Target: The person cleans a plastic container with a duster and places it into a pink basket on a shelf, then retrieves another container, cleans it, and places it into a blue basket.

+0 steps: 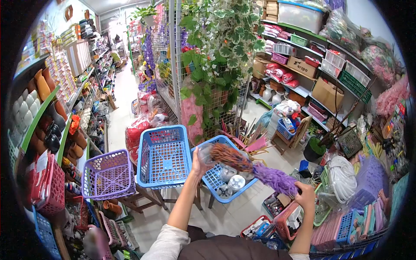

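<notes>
A long bundle of dried flowers, brown at one end and purple at the other, is held up slantwise between my hands. My left hand is closed around clear plastic at the brown end; whether that is a cup or a wrapper I cannot make out. At the purple end, my right hand has its fingers closed on the tip. Below the bundle is a blue basket with several clear and white round containers in it, partly hidden by the flowers.
To the left are a larger blue basket and a purple basket on wooden stools. Hanging leaves cover a wire rack ahead. Stocked shelves line the right. A red basket with small goods stands near my right arm.
</notes>
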A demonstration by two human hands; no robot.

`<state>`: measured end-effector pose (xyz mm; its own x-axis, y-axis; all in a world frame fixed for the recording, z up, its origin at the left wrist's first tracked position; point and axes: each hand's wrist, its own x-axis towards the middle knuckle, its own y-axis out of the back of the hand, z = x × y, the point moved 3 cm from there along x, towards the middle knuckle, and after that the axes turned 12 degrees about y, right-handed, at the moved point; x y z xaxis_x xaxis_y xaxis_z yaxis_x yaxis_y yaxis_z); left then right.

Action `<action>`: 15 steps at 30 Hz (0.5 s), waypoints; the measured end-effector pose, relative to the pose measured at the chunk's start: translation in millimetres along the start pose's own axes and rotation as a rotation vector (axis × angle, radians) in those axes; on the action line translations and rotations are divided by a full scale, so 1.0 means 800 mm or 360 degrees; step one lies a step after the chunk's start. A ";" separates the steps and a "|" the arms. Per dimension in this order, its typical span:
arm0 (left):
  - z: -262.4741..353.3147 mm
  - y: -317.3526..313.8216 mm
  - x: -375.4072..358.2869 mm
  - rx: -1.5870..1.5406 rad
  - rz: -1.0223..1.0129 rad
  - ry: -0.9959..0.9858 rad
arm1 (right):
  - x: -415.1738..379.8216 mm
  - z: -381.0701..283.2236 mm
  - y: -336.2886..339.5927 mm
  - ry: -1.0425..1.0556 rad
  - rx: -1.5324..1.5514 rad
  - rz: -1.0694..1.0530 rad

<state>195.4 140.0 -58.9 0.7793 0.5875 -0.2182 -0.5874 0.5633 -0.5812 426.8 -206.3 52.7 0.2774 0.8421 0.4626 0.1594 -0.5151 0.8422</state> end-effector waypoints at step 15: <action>0.011 -0.030 -0.023 -0.0227 -0.0251 0.0073 | -0.015 0.006 -0.041 0.0094 0.0232 0.0085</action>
<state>193.0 120.6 -34.1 0.8701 0.4697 -0.1494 -0.4231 0.5562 -0.7153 423.2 -200.0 18.0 0.2334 0.8185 0.5249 0.2827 -0.5736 0.7688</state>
